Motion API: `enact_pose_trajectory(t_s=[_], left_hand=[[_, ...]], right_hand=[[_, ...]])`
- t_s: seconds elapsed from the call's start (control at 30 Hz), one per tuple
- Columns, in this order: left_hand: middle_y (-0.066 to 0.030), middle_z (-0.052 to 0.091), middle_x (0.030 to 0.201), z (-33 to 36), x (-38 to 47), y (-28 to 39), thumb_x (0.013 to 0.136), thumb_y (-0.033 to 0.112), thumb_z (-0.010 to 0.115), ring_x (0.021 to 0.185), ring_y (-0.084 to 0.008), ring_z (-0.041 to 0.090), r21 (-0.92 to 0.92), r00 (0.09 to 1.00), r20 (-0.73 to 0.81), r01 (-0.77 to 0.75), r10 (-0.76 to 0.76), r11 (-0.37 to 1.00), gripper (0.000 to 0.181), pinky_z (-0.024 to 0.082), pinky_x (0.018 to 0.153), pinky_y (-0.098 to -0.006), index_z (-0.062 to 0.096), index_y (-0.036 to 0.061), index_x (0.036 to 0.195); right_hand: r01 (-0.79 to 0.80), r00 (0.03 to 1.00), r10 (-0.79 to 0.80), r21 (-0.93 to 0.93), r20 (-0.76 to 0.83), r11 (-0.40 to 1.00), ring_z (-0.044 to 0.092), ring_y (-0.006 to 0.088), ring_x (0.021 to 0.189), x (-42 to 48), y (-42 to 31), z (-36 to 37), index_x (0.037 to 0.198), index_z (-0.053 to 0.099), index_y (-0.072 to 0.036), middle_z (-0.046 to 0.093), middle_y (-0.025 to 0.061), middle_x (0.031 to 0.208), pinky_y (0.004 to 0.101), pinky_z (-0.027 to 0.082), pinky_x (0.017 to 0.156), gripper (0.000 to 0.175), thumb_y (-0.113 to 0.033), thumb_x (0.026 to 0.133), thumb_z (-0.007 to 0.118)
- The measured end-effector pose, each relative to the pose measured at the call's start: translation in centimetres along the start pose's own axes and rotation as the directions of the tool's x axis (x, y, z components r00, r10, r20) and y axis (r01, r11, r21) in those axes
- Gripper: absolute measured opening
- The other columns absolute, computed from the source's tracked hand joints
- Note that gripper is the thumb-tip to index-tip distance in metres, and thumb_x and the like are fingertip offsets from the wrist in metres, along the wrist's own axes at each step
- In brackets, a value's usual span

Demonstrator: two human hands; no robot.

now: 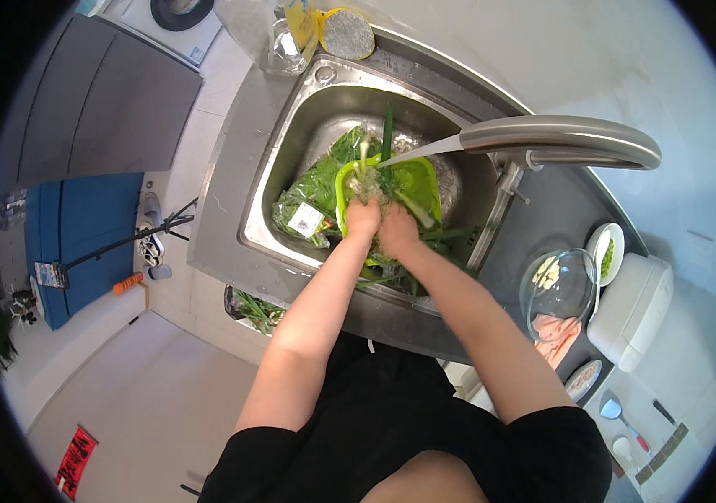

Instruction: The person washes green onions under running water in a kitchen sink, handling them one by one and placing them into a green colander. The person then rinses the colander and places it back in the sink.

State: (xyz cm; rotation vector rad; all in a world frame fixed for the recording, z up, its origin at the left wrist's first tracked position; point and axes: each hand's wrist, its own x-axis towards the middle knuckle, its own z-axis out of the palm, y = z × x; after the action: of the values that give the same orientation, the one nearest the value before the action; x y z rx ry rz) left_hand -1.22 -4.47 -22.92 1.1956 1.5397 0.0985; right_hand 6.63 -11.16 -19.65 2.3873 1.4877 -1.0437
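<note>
My left hand (363, 217) grips scallions (364, 153), their white ends pointing away from me. Close against it, my right hand (397, 231) has its fingers on the same bunch; splashing water partly hides the fingertips. Both hands are over a lime-green plastic basket (437, 182) in the stainless steel sink (326, 107). Water runs from the faucet (559, 135) onto the stalks. A clear plastic bag of leafy greens (326, 179), bearing a printed label, lies in the basin left of the basket. More green scallion leaves (449, 236) spread beside my right wrist.
On the right counter stand a glass bowl (559, 302) by peeled garlic, a white bowl of chopped greens (609, 254), a pink cloth (559, 342) and a white lidded box (634, 311). A yellow-edged scrubber (346, 34) sits behind the sink. A bin with green trimmings (257, 311) is below the counter.
</note>
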Motion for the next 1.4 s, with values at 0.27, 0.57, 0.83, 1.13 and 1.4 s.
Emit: enact_pose_trajectory(t_s=[0.27,0.57,0.83,1.13,1.4], left_hand=[[-0.0196,0.063,0.115,0.0,-0.3,0.6,0.096,0.047,0.052,0.100,-0.0274,0.061,-0.223,0.993,0.090,0.095,-0.077,0.970,0.060,0.046,0.088,-0.0374,0.053,-0.0044,0.128],[-0.0211,0.068,0.100,-0.8,-4.3,1.1,0.095,0.055,0.050,0.096,-0.0337,0.064,-0.016,0.999,0.018,-0.027,0.028,0.999,0.065,0.047,0.085,-0.0401,0.063,-0.0078,0.105],[-0.0175,0.056,0.127,-0.9,-2.4,0.3,0.097,0.054,0.048,0.113,-0.0250,0.055,-0.430,0.945,0.212,0.320,-0.250,0.844,0.074,0.042,0.096,-0.0350,0.043,-0.0086,0.136],[-0.0182,0.058,0.127,-0.2,-2.4,-0.4,0.091,0.045,0.060,0.113,-0.0263,0.056,-0.341,0.972,0.122,0.231,-0.201,0.911,0.071,0.044,0.093,-0.0357,0.045,-0.0092,0.133],[-0.0177,0.053,0.135,-0.3,-3.2,-0.3,0.087,0.043,0.068,0.122,-0.0266,0.052,-0.348,0.979,0.112,0.199,-0.170,0.916,0.074,0.038,0.103,-0.0341,0.044,-0.0070,0.136]], right_hand=[[0.100,0.995,-0.100,0.235,-0.009,0.967,0.062,0.0432,0.092,-0.7,1.2,-1.3,0.110,0.048,-0.001,0.061,0.0250,0.112,0.0490,0.051,0.080,0.041,-0.025,0.084,0.068],[-0.075,0.965,0.060,0.052,0.255,0.996,0.063,0.0367,0.104,-4.3,4.8,-8.5,0.130,0.050,-0.002,0.063,0.0231,0.112,0.0441,0.052,0.088,0.067,-0.041,0.079,0.069],[-0.126,0.986,0.127,-0.018,0.106,0.992,0.053,0.0382,0.121,0.0,-2.7,-3.1,0.150,0.022,-0.009,0.048,0.0245,0.136,0.0463,0.047,0.097,0.085,-0.031,0.081,0.067],[-0.191,0.979,0.193,0.035,-0.064,0.981,0.055,0.0376,0.119,1.1,0.1,-0.9,0.150,0.022,-0.017,0.052,0.0199,0.133,0.0457,0.050,0.090,0.087,-0.026,0.080,0.073],[-0.291,0.939,0.339,0.371,-0.067,0.882,0.051,0.0419,0.121,1.7,1.8,-2.1,0.148,0.028,-0.012,0.045,0.0235,0.139,0.0467,0.048,0.096,0.090,-0.031,0.076,0.078]])
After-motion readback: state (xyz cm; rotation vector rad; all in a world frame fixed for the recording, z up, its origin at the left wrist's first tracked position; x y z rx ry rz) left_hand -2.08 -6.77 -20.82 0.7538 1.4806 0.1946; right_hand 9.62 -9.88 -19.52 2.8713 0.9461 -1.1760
